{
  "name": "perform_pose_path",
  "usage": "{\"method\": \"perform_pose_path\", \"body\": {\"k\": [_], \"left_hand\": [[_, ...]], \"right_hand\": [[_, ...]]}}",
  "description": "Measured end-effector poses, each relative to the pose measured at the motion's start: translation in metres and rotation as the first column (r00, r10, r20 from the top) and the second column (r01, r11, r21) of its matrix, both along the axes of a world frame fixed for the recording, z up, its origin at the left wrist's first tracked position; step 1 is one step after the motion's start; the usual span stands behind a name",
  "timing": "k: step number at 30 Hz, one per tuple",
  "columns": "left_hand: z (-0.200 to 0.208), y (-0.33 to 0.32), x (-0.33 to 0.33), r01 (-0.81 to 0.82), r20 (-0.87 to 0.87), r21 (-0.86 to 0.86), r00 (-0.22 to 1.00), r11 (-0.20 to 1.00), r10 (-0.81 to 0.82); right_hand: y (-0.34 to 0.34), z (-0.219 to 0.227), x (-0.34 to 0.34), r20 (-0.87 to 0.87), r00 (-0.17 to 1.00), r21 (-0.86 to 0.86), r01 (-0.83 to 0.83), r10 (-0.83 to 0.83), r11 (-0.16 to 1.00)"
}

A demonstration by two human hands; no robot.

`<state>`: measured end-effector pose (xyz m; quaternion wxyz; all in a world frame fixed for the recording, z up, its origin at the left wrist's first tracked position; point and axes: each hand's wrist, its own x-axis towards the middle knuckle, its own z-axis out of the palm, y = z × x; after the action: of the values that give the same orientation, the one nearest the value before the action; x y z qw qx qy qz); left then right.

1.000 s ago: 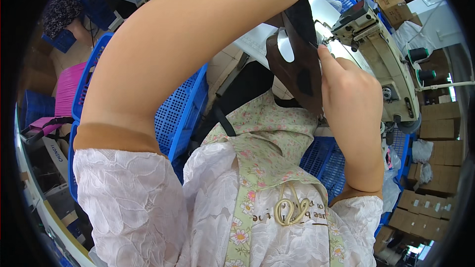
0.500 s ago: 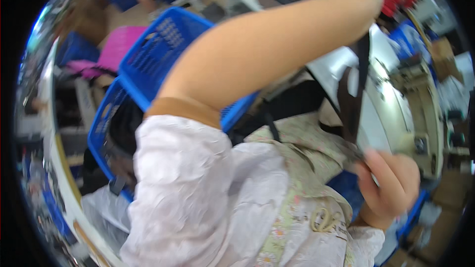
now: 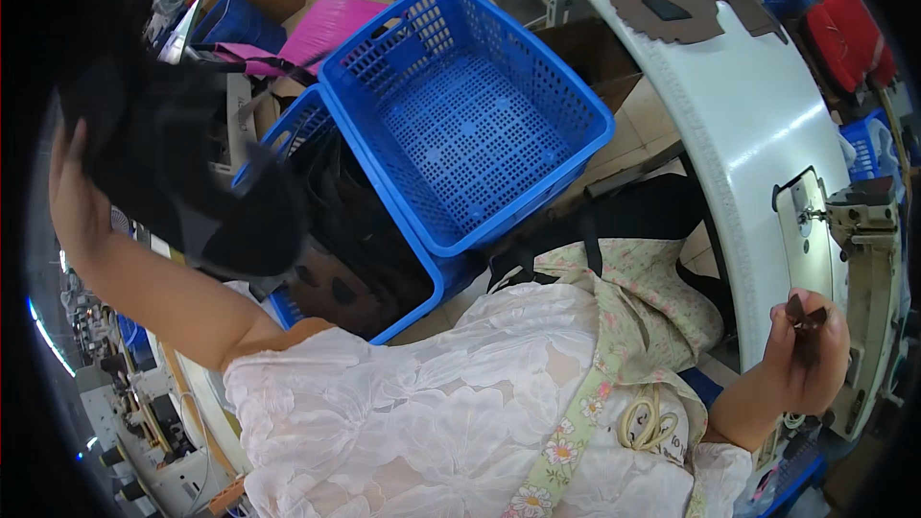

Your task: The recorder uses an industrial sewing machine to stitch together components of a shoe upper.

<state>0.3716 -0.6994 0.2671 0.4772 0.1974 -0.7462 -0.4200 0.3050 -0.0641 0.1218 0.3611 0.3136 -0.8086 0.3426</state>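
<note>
My left hand (image 3: 75, 187) is raised at the far left, its fingers closed at the edge of a large dark cut piece (image 3: 182, 182). The piece is flexible, has cut-outs and is smeared by motion. It hangs beside and partly over a blue basket (image 3: 408, 324) holding a heap of dark pieces (image 3: 341, 221). At the right, my right hand (image 3: 801, 364) is closed around a small dark brown pointed piece (image 3: 804, 318), whose lower part the fingers hide. This hand is in front of the sewing machine (image 3: 863, 221).
A second blue basket (image 3: 595, 129) stands against the first one, its perforated bottom showing. Brown cut pieces (image 3: 662, 5) lie at the far end of the curved white table (image 3: 758, 105). A red bag-like item (image 3: 844, 34) is beyond its right edge. Another machine (image 3: 134, 422) stands lower left.
My left arm has swung from the far right across to the far left, now with the dark piece. My right hand has moved slightly right, and the view has shifted.
</note>
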Motion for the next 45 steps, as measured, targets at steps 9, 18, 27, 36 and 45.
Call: {"method": "perform_pose_path", "body": {"k": [9, 18, 27, 36, 45], "left_hand": [[-0.275, -0.072, -0.020, -0.186, 0.481, -0.681, 0.616, 0.708, 0.624], [-0.345, 0.074, -0.137, -0.141, 0.494, -0.817, 0.327, 0.559, 0.805], [-0.291, 0.423, -0.449, 0.754, 0.596, -0.439, 0.651, 0.489, -0.470], [-0.264, 0.492, -0.500, 0.829, 0.890, -0.212, 0.382, 0.518, -0.248], [-0.174, 0.443, -0.567, 0.654, 0.234, 0.654, 0.302, 0.380, -0.924]], "right_hand": [[0.003, -0.005, -0.025, -0.033, 0.999, 0.204, -0.009, 0.016, 0.979], [0.029, -0.013, -0.053, -0.007, 1.000, 0.103, -0.016, 0.017, 0.995], [0.057, -0.030, -0.040, 0.204, 0.968, 0.122, 0.121, -0.144, 0.985], [0.102, -0.054, -0.001, 0.365, 0.812, 0.030, 0.480, -0.457, 0.877], [0.109, -0.065, 0.009, 0.392, 0.780, -0.037, 0.544, -0.488, 0.838]]}}
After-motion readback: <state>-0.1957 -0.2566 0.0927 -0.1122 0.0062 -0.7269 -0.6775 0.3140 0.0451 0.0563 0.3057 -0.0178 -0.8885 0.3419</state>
